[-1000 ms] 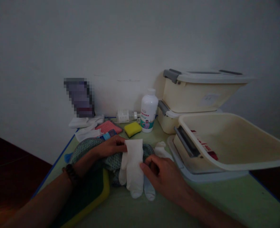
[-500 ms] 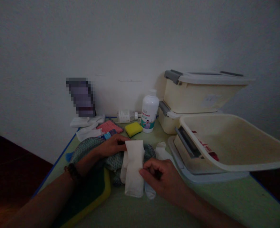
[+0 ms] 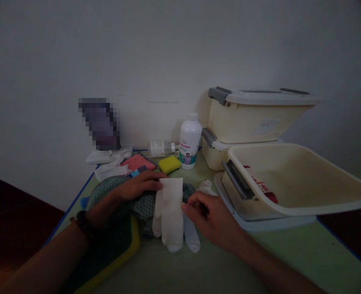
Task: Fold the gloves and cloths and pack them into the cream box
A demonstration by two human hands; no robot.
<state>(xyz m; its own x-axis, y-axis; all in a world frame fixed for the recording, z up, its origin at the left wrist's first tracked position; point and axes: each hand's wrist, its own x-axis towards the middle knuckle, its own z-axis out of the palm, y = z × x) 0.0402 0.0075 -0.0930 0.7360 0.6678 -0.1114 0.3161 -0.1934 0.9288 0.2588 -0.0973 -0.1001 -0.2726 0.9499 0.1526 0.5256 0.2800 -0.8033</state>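
A white rubber glove lies on a green knitted cloth at the middle of the table, its fingers pointing toward me. My left hand rests flat on the cloth with its fingertips on the glove's cuff, fingers stretched out. My right hand has its fingers curled and pinches the glove's right edge. A second white glove peeks out from under the first one.
A yellow-rimmed dark board lies under the cloth at the left. Behind stand a white bottle, a yellow sponge, a pink cloth and white rags. Cream bins fill the right side.
The glove's lower end was folded up half a second ago and now lies stretched out again, fingers showing. Both hands have stayed at the glove.
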